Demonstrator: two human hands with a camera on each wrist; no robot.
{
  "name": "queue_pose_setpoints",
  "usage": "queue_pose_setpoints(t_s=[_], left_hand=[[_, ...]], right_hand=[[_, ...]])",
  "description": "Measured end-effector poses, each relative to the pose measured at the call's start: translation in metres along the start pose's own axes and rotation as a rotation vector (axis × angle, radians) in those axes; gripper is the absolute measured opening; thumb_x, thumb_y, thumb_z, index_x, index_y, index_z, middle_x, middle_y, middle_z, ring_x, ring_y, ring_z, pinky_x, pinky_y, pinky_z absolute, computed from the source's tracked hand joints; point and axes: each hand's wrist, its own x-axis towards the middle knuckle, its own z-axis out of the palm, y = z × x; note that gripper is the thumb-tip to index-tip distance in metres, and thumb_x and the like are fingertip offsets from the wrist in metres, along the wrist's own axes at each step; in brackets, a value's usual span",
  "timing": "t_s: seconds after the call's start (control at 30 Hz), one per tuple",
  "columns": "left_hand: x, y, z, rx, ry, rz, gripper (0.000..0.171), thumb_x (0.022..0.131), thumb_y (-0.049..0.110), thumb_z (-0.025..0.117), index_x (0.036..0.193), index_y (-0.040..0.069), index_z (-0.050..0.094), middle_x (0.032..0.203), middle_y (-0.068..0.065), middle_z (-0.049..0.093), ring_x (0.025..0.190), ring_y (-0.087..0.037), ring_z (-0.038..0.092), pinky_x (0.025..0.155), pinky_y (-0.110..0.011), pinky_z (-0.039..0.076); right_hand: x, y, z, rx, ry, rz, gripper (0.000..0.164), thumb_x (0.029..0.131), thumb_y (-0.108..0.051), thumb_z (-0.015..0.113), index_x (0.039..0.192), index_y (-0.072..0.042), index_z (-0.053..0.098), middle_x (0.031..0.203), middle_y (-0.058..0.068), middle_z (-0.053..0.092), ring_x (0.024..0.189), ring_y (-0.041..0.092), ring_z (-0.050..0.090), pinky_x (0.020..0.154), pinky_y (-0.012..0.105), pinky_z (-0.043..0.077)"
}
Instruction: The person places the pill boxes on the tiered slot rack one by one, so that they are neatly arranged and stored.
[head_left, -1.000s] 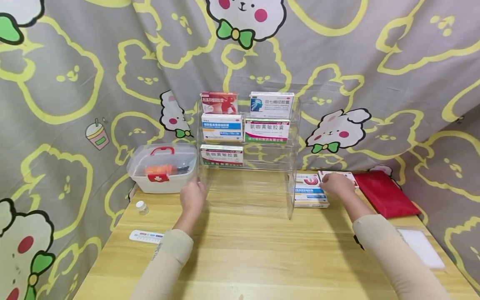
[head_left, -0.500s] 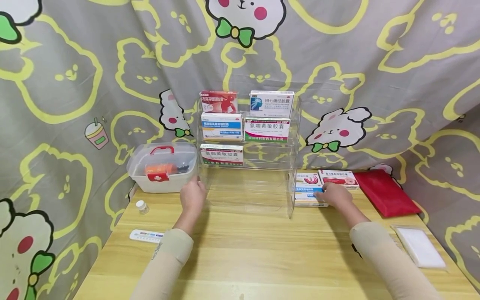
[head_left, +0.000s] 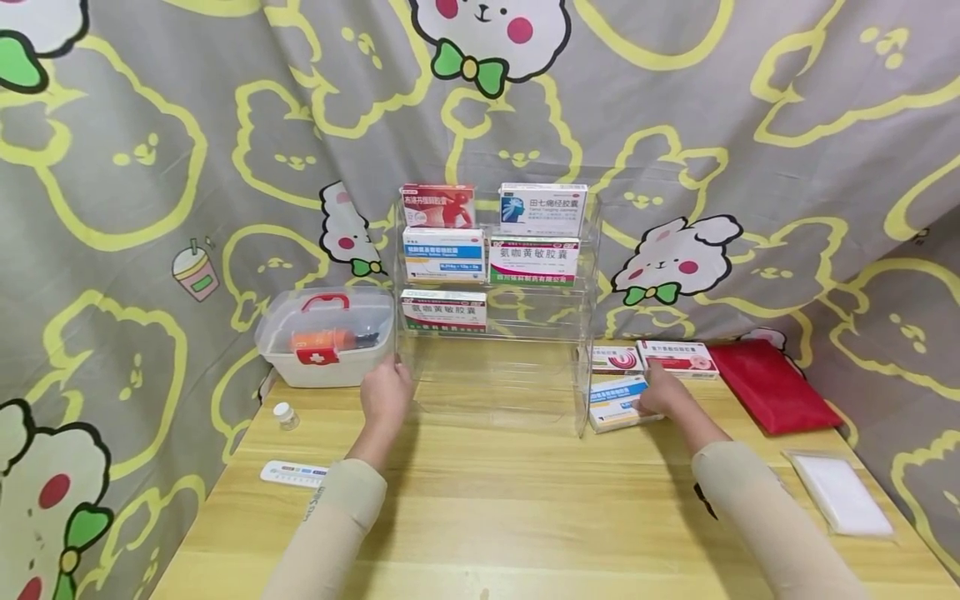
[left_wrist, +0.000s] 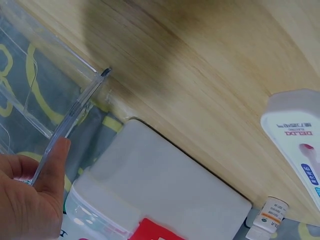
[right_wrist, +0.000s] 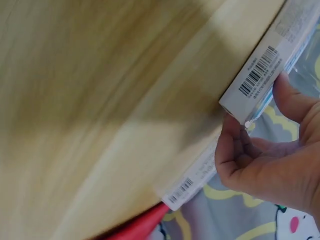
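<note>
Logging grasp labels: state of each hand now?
Left hand: pinching the clear plastic tiered rack by its side.
Right hand: pinching the blue-and-white rectangular medicine box.

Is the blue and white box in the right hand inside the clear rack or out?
Out: the right hand pinches the box beside the clear rack, not on it.

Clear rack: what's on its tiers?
On the clear rack: top tier, red box and white box; second, blue-and-white box and green-edged box; third, another green-edged box, at left. Anything directly behind these boxes is covered.
</note>
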Motion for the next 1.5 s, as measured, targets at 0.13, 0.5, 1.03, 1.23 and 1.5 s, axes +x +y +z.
queue_pose_setpoints(t_s=[0.13,0.5,1.03,1.23,1.5], left_hand=[[-0.001,0.002,0.0,-0.002,-0.014,0.0,0.017,0.089,0.014,0.051,0.089,0.002,0.063,0.078,-0.026,0.066,0.072,-0.046,0.062,0.062,-0.052,0.048],[-0.003,0.003,0.0,-0.008,-0.009,-0.007,0.019,0.089,0.015,0.049,0.089,0.002,0.063,0.078,-0.026,0.066,0.072,-0.047,0.062,0.062,-0.053,0.047],[-0.005,0.002,0.0,-0.005,-0.027,-0.023,0.02,0.09,0.015,0.048,0.092,0.003,0.064,0.082,-0.026,0.067,0.075,-0.046,0.062,0.064,-0.053,0.048],[-0.004,0.003,0.0,-0.003,-0.022,-0.024,0.019,0.09,0.016,0.049,0.09,0.003,0.063,0.081,-0.026,0.066,0.074,-0.047,0.062,0.063,-0.053,0.047],[-0.002,0.002,-0.001,-0.001,-0.015,-0.017,0.02,0.091,0.015,0.048,0.092,0.003,0.064,0.079,-0.025,0.067,0.071,-0.045,0.062,0.062,-0.052,0.049]], right_hand=[[-0.002,0.006,0.0,0.096,-0.024,-0.003,0.095,0.072,0.005,0.064,0.143,0.014,0.002,0.144,0.039,0.016,0.13,0.052,0.023,0.106,0.055,0.026],[-0.018,0.022,-0.008,0.199,-0.134,-0.115,0.067,0.078,0.006,0.062,0.137,0.009,0.03,0.119,0.034,0.044,0.095,0.03,0.052,0.07,0.031,0.048],[-0.045,0.033,-0.044,0.249,-0.232,-0.212,0.053,0.085,-0.019,0.068,0.129,0.001,0.047,0.095,0.013,0.049,0.081,0.021,0.057,0.07,0.04,0.054],[-0.058,0.032,-0.064,0.237,-0.14,-0.239,0.053,0.084,-0.022,0.07,0.123,0.004,0.045,0.098,0.016,0.054,0.086,0.023,0.06,0.076,0.04,0.055],[-0.072,0.02,-0.086,0.128,0.171,-0.292,0.055,0.088,-0.035,0.064,0.131,-0.005,0.048,0.109,0.017,0.058,0.089,0.018,0.056,0.07,0.022,0.049]])
